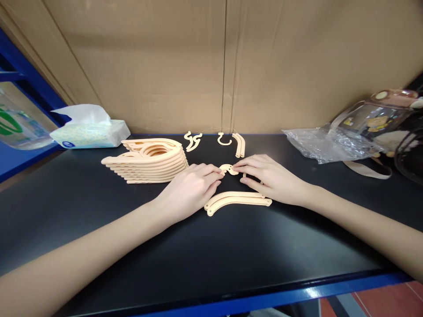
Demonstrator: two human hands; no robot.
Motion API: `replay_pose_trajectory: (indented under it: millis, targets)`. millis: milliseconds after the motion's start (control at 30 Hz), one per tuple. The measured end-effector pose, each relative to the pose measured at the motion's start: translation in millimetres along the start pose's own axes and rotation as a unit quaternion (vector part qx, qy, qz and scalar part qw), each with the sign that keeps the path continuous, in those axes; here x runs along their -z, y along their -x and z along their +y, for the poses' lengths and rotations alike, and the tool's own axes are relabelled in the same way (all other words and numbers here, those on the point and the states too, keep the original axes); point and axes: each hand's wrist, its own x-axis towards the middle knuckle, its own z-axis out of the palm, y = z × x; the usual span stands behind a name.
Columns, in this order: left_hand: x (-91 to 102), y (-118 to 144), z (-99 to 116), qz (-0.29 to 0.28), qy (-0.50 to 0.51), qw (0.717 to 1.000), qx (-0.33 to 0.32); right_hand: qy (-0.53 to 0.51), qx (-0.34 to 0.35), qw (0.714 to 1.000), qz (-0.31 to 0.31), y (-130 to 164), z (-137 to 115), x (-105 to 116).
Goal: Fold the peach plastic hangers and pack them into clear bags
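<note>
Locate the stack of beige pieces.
In the head view, the stack sits left of centre on the table, between the tissue pack and the left hand.

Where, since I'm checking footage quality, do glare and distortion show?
In the head view, glare whitens a spot on the table's blue edge and glints off the plastic bag; same view, wide-angle stretching seems to swell the forearms toward the picture's sides.

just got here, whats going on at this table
A person has the left hand and right hand at a small curved cream piece, fingertips at either side of it. How firmly each holds it is hard to tell. Two long curved strips lie just nearer the person. A stack of cream frames sits to the left, and a loose hook lies farther back on the black table.
</note>
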Motion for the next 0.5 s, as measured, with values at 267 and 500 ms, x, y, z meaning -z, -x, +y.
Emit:
replay_pose_trajectory:
  millis: [267,500]
  targets:
    - [0.5,1,-2,-0.001,0.001,1.0,-0.015,-0.032,-0.009,0.999,0.017,1,5,0]
    - [-0.8,1,-4,-0.01,0.02,1.0,-0.009,0.007,-0.013,0.998,0.065,2,11,5]
